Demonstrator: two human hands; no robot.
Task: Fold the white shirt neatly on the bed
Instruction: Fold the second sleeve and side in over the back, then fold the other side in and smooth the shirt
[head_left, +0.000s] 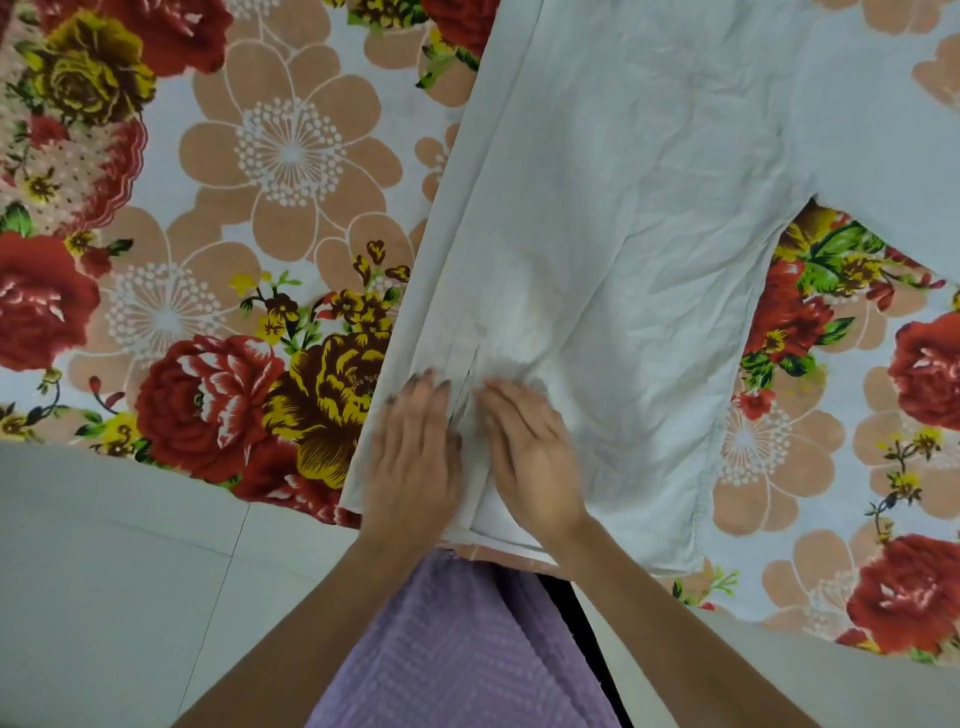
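The white shirt (623, 208) lies spread on the bed, its hem at the near edge and one sleeve reaching off to the upper right. Its left side is folded inward, leaving a long straight folded edge. My left hand (415, 452) lies flat on that folded strip near the hem, fingers straight. My right hand (530, 447) lies flat just beside it, fingers pressing the cloth next to a small slit in the hem. Both hands press down and hold nothing.
The bed carries a floral sheet (234, 234) with red, yellow and peach flowers. The bed's near edge runs across the lower part of the view, with pale tiled floor (104, 571) below it. My purple garment (457, 649) is at the bottom centre.
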